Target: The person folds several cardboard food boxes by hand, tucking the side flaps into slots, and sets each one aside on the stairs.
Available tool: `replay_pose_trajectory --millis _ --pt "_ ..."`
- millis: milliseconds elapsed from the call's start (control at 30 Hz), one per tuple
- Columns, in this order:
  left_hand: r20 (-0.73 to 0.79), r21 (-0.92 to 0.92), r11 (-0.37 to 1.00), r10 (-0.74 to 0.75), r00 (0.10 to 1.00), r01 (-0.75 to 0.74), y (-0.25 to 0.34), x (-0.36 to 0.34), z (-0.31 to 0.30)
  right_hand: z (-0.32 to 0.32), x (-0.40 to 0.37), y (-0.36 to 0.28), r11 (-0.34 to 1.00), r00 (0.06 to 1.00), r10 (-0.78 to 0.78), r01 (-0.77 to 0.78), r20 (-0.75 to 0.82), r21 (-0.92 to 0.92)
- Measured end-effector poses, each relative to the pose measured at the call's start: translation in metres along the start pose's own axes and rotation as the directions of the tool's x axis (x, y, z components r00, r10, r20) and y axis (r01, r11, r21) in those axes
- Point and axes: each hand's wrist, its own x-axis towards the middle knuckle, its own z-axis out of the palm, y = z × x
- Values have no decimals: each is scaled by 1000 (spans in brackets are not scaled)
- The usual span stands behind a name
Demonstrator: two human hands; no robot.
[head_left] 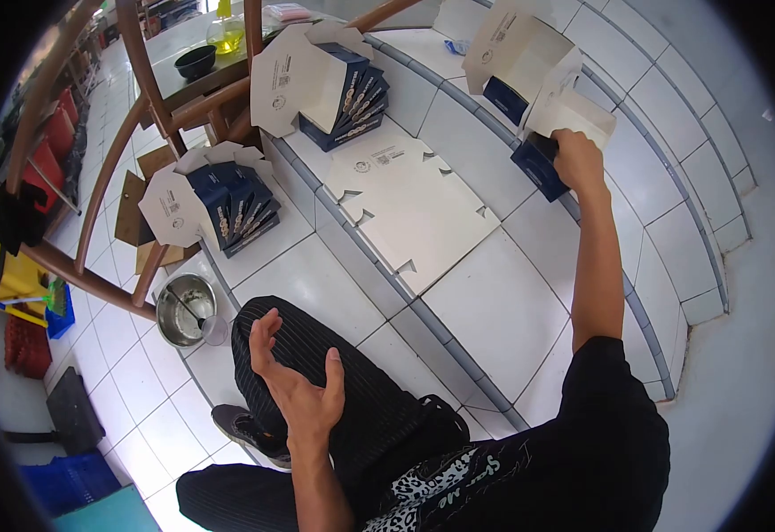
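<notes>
My right hand (576,160) reaches out to the upper right, its fingers closed on the edge of a navy and white cardboard food box (538,173). That box stands on the tiled step beside another open box (504,99). Over my knee, my left hand (303,386) is raised and holds nothing, thumb and fingers apart. Between the hands and farther up, an unfolded white cardboard blank (418,213) with notched edges lies flat on the step. Two nested stacks of folded boxes, a larger stack (312,89) and a lower stack (214,199), rest to its left.
A metal bowl (174,330) with a utensil and a clear cup (215,331) sits left of my knee. Brown chair legs (158,102) rise at upper left. A black bowl (196,62) and yellow liquid bottle (225,37) stand behind. Curved tiled steps (662,124) climb rightward.
</notes>
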Motion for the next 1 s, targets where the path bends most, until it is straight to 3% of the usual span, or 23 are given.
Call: replay_pose_trajectory --millis 67,167,267,467,567,767,800,867,900,967,1000 --pt "1 -11 1000 -12 1000 12 -1 1 -1 -8 6 1 997 995 60 -64 -74 -52" --pt "1 -18 999 -48 999 48 -3 0 -2 -41 -4 -21 965 955 263 -258 -140 52" --pt "-22 -40 997 -73 997 73 -3 1 -1 -39 -16 -36 978 950 201 -180 -238 108" --pt "41 -39 987 -153 987 154 0 2 -6 -15 -16 -41 960 981 148 -172 122 220" --pt "33 -51 984 -170 985 171 -2 3 -5 5 -19 -31 985 994 73 -85 85 148" --pt "77 -41 977 -207 975 210 -1 4 -7 22 -6 -18 990 990 139 -138 -10 38" --pt "77 -45 976 -211 974 215 -1 4 -7 20 -8 -20 995 975 102 -95 -197 42" --pt "67 -47 973 -224 972 228 -2 4 -7 14 -15 -34 999 836 21 -2 -549 36" --pt "68 -50 971 -228 971 232 -2 5 -7 13 -23 -50 962 853 41 107 -521 251" --pt "78 -61 969 -235 969 240 -1 7 -6 27 -48 -100 734 879 18 312 -476 603" --pt "87 -61 969 -235 968 240 0 7 -5 35 -71 -134 601 958 -63 261 -280 755"
